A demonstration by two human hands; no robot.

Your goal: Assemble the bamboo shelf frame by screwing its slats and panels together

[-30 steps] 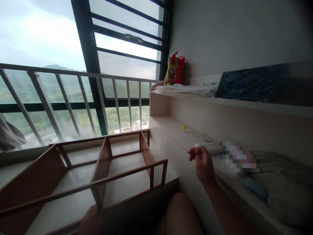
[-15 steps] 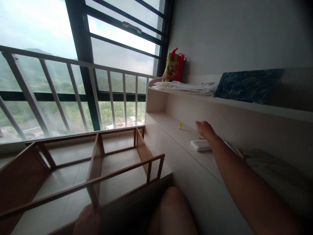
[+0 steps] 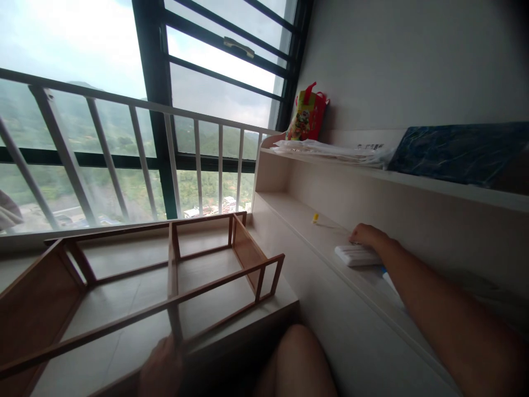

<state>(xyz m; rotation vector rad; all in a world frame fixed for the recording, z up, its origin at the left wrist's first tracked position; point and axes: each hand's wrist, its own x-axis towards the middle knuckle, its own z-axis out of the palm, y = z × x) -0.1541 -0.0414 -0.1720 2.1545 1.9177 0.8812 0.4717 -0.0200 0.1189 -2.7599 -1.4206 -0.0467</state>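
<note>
A brown wooden rack (image 3: 173, 300) with panels and thin rails lies on the pale window ledge. At the lower left, my left hand (image 3: 161, 366) is closed around an upright of it, dim and slightly blurred. My right hand (image 3: 368, 236) reaches onto the white shelf, just behind a white bundle (image 3: 355, 256). Its fingers point down and are pressed together; what lies at their tips is too small to make out. Farther along the shelf stands a small yellow object (image 3: 315, 218).
On the upper shelf (image 3: 330, 157) are a red and green bag (image 3: 308, 116), flat white plastic packaging (image 3: 330, 150) and a dark blue wrapped panel (image 3: 458, 151). White railings (image 3: 196, 165) stand before the window. My knee (image 3: 301, 353) is between the ledge and the shelf unit.
My right hand has lowered from above the shelf to behind the white bundle. My left hand stays at the rack. The view has shifted slightly left.
</note>
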